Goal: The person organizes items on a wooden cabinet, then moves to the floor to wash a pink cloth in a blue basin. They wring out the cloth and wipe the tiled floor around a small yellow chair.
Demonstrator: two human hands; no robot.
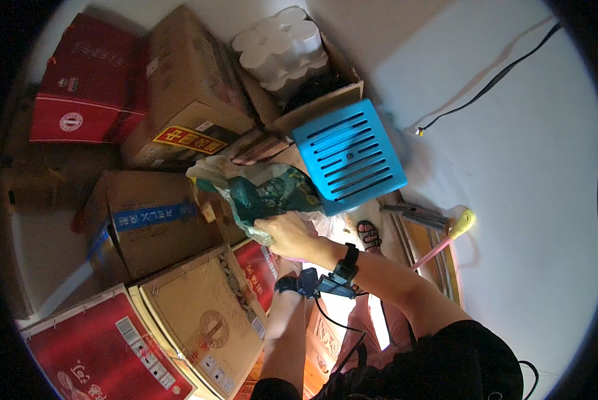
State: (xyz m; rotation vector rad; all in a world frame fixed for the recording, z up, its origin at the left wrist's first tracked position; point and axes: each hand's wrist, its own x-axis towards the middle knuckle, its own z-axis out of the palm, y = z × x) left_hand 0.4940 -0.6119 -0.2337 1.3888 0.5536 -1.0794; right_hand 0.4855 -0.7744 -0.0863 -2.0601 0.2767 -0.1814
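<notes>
A crumpled green and white plastic bag with printing lies in the middle of the view, among the cartons. My right hand is closed on the near edge of this bag. My left hand is just below it, mostly covered by the right hand and wrist, so its fingers and anything in them are hidden. Both wrists wear black straps with small devices, and a thin black cable runs from them. Beyond the bag, a blue slotted plastic stool touches or overlaps its right side.
Brown cartons and red boxes are stacked at left. An open carton holds white moulded packing. Right of the stool, a pink handle with a yellow end leans by the wall, where a loose cable hangs.
</notes>
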